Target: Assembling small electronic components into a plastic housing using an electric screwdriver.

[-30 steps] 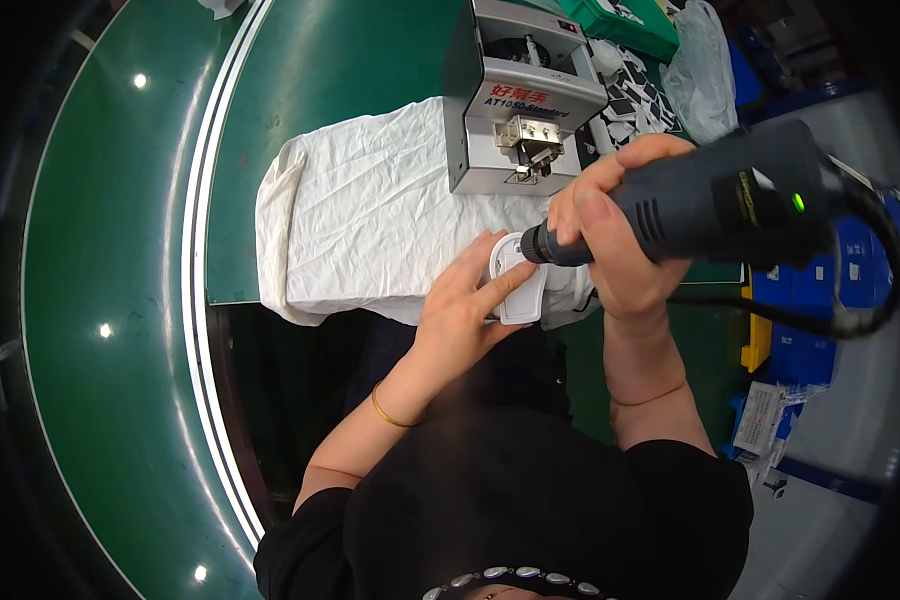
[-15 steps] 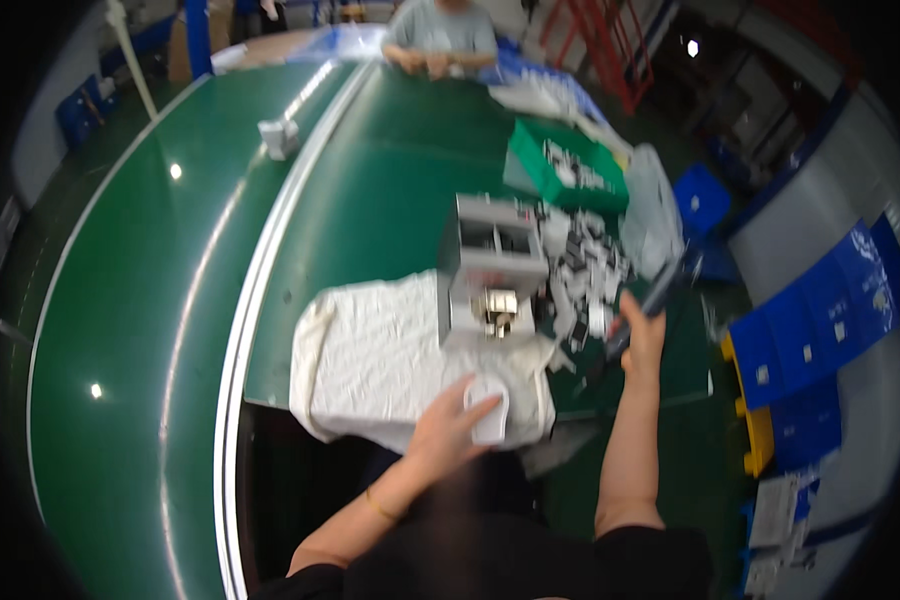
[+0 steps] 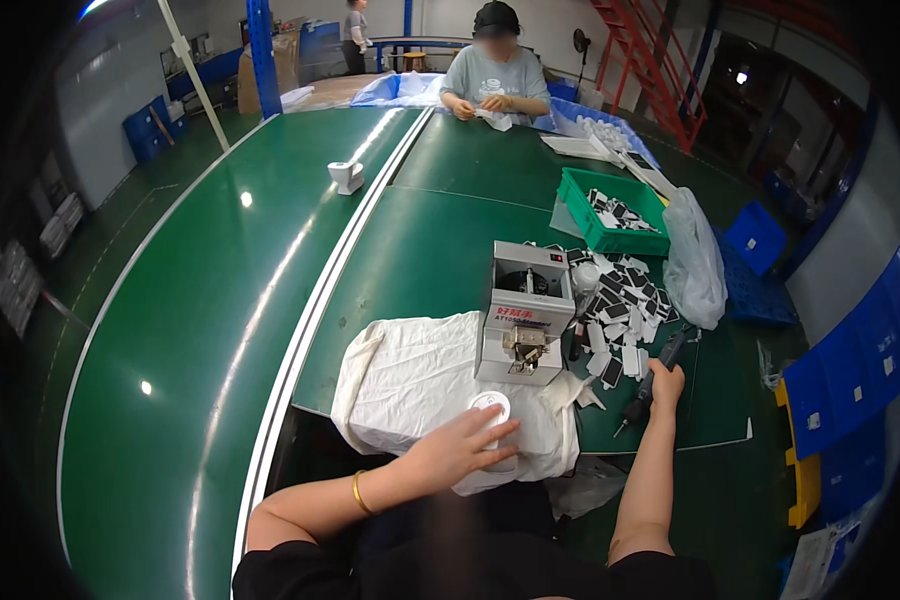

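A white plastic piece with a round top [image 3: 491,404] rests on the white cloth [image 3: 420,350] in front of me. My left hand [image 3: 460,450] lies over it with its fingers spread round it, hiding its lower part. On the right, my right hand [image 3: 666,383] is closed round a dark electric screwdriver [image 3: 638,402], whose bit points down toward the table's near edge. Between my hands, a little farther off, stands a grey screw feeder [image 3: 502,368] with a brass-coloured mechanism at its front.
Many black and white pieces [image 3: 620,310] are heaped right of the feeder, before a green crate [image 3: 615,238] and a clear plastic bag [image 3: 694,265]. A white toilet-shaped piece [image 3: 346,178] sits on the green belt [image 3: 200,300]. Across the table works a person [image 3: 495,75].
My view has tilted up, showing more of the far side. The screwdriver has swung so its bit points down toward me. My left hand stays at the white piece.
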Available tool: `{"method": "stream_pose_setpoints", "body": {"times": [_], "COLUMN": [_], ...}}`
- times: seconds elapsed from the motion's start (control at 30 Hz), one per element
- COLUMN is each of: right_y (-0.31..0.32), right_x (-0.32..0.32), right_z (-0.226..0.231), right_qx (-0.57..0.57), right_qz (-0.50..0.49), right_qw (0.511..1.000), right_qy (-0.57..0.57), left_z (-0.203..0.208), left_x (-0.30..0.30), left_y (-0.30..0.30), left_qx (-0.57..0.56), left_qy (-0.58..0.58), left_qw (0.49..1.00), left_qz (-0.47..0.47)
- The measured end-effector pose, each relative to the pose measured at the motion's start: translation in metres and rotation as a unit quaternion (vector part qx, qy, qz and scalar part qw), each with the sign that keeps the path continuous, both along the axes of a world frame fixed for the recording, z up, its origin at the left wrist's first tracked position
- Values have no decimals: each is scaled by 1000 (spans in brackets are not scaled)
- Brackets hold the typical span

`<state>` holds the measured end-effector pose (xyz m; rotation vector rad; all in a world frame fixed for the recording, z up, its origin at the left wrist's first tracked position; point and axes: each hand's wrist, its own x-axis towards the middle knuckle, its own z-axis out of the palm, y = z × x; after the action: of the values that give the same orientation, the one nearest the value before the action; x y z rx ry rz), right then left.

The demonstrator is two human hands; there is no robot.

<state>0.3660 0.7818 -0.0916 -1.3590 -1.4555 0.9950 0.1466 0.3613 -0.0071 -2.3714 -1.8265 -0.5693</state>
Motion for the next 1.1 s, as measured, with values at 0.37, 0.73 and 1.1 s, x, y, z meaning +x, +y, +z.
{"method": "stream_pose_setpoints", "body": {"times": [0.37,0.73,1.1], "right_y": [-15,2,-12], "right_x": [6,8,1], "right_z": [-2,-29,-16], "right_qx": [17,92,108], "right_qz": [11,-39,-64], "right_qw": [999,994,992], "right_qy": [36,-39,-29], "left_z": [-13,-74,-51], "left_x": [-104,-286,-218], "left_y": [-58,-126,-82], "left_qx": [256,175,270], "left_qy": [-269,-156,-40], "left_qw": [879,690,702], "left_qz": [300,684,658]}}
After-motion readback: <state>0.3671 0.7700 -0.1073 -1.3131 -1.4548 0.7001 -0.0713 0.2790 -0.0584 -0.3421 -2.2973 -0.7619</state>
